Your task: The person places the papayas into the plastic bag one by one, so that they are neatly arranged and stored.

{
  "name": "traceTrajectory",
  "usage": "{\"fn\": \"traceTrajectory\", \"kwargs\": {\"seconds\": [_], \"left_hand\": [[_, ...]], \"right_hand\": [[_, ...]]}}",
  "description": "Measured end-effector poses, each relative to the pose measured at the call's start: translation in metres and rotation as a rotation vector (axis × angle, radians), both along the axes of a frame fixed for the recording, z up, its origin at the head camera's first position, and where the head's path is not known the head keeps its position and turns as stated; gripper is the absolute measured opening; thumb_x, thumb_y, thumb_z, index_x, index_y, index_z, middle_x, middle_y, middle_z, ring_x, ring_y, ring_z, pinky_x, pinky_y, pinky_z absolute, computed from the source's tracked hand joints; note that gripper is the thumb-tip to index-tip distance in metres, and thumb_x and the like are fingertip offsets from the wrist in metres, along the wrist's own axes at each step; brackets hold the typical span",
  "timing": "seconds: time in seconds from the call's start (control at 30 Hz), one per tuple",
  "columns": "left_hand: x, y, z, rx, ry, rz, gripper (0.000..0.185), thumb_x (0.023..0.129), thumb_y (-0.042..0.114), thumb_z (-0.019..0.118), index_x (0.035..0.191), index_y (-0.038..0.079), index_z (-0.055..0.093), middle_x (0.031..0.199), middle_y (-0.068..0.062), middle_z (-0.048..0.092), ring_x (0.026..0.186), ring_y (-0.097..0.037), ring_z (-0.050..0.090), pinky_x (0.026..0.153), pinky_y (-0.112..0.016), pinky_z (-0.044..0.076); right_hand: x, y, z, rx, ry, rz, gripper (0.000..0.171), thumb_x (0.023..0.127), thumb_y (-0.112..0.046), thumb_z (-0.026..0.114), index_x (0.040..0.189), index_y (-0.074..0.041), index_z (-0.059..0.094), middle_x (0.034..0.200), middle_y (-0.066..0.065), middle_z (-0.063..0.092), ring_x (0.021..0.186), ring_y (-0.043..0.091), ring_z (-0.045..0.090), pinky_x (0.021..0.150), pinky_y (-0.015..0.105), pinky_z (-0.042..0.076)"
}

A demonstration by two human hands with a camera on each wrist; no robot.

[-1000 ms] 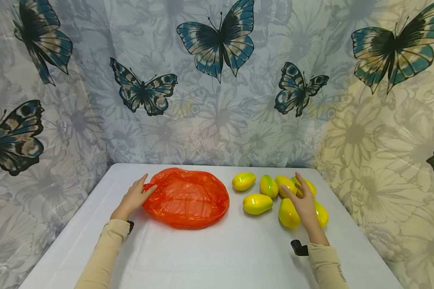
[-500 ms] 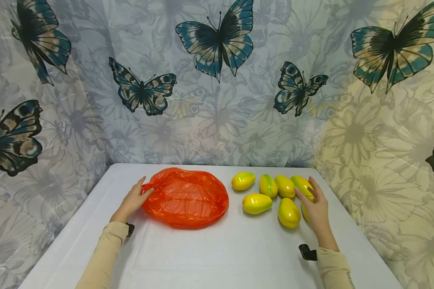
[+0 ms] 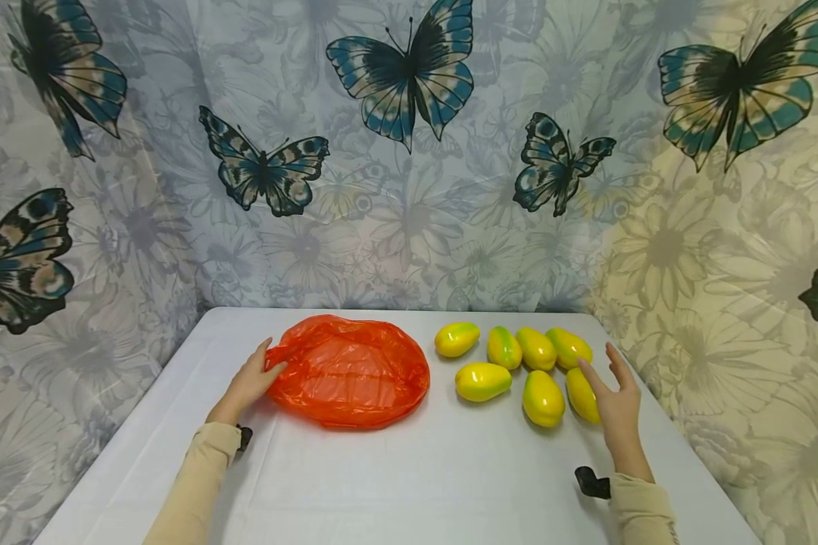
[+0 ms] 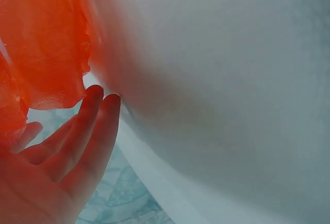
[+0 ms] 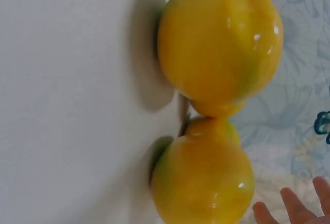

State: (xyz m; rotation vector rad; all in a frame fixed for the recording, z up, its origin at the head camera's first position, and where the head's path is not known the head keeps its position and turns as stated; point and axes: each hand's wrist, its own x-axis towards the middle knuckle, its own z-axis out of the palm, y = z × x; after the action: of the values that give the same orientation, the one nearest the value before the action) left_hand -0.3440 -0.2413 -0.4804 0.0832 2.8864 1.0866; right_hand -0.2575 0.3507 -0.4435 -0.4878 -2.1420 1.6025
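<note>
On the left half of the table lies a thin red plastic bag (image 3: 351,375), spread out and crumpled. My left hand (image 3: 248,382) is at its left edge, thumb over the rim. The left wrist view shows long, loosely extended fingers (image 4: 95,126) beside the hanging plastic. Several glossy yellow-green mangoes (image 3: 482,382) stand grouped on the right. My right hand (image 3: 619,409) is spread beside the rightmost front mango (image 3: 582,395), partly covering it; contact cannot be told. The right wrist view has two mangoes (image 5: 219,41) close up, with fingertips (image 5: 294,203) apart from them.
A white cloth covers the table (image 3: 395,484). Behind it hangs a backdrop (image 3: 416,265) of flowers and butterflies. A black wrist camera (image 3: 591,482) sticks out from the right cuff.
My right hand has moved right and toward me, from over the mangoes to their right side, uncovering several. The left hand has barely shifted; the bag and mangoes lie as before.
</note>
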Motion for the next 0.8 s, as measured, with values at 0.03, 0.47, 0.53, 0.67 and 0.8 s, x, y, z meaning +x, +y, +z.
{"fn": "traceTrajectory", "kwargs": {"seconds": [0.03, 0.47, 0.53, 0.67, 0.8], "left_hand": [[0.001, 0.0, 0.0, 0.002, 0.0, 0.002, 0.075, 0.102, 0.03, 0.047, 0.154, -0.005, 0.006, 0.154, -0.037, 0.019, 0.141, -0.053, 0.023, 0.114, -0.065, 0.023], [0.002, -0.003, -0.003, 0.048, 0.011, 0.043, 0.074, 0.102, 0.029, 0.047, 0.154, -0.004, 0.006, 0.153, -0.036, 0.022, 0.14, -0.053, 0.027, 0.115, -0.064, 0.024], [0.002, -0.003, -0.002, 0.059, 0.003, 0.044, 0.074, 0.102, 0.03, 0.047, 0.154, -0.003, 0.005, 0.154, -0.036, 0.021, 0.14, -0.053, 0.026, 0.115, -0.063, 0.024], [0.005, -0.003, -0.001, 0.085, -0.011, 0.047, 0.075, 0.103, 0.032, 0.046, 0.154, -0.003, 0.005, 0.154, -0.036, 0.021, 0.141, -0.052, 0.025, 0.116, -0.062, 0.023], [0.006, -0.005, -0.002, 0.105, -0.022, 0.051, 0.075, 0.103, 0.033, 0.046, 0.155, -0.002, 0.005, 0.155, -0.036, 0.02, 0.141, -0.052, 0.025, 0.116, -0.063, 0.023]], "right_hand": [[0.001, 0.001, -0.001, -0.01, -0.007, -0.006, 0.07, 0.092, -0.042, 0.064, 0.153, -0.033, 0.03, 0.163, -0.005, 0.022, 0.152, 0.025, 0.017, 0.123, 0.051, 0.017], [0.007, 0.015, -0.024, -0.129, -0.136, -0.051, 0.071, 0.093, -0.048, 0.06, 0.154, -0.034, 0.026, 0.165, 0.004, 0.018, 0.148, 0.034, 0.023, 0.122, 0.045, 0.024], [0.007, 0.016, -0.027, -0.15, -0.155, -0.058, 0.072, 0.093, -0.049, 0.059, 0.154, -0.034, 0.026, 0.165, 0.003, 0.018, 0.147, 0.033, 0.023, 0.122, 0.044, 0.023], [0.007, 0.017, -0.032, -0.164, -0.175, -0.062, 0.074, 0.092, -0.05, 0.06, 0.155, -0.029, 0.027, 0.165, 0.004, 0.018, 0.147, 0.032, 0.019, 0.123, 0.044, 0.021], [0.006, 0.016, -0.034, -0.159, -0.186, -0.06, 0.075, 0.092, -0.05, 0.061, 0.155, -0.027, 0.027, 0.164, 0.005, 0.018, 0.145, 0.03, 0.02, 0.122, 0.046, 0.022]]}}
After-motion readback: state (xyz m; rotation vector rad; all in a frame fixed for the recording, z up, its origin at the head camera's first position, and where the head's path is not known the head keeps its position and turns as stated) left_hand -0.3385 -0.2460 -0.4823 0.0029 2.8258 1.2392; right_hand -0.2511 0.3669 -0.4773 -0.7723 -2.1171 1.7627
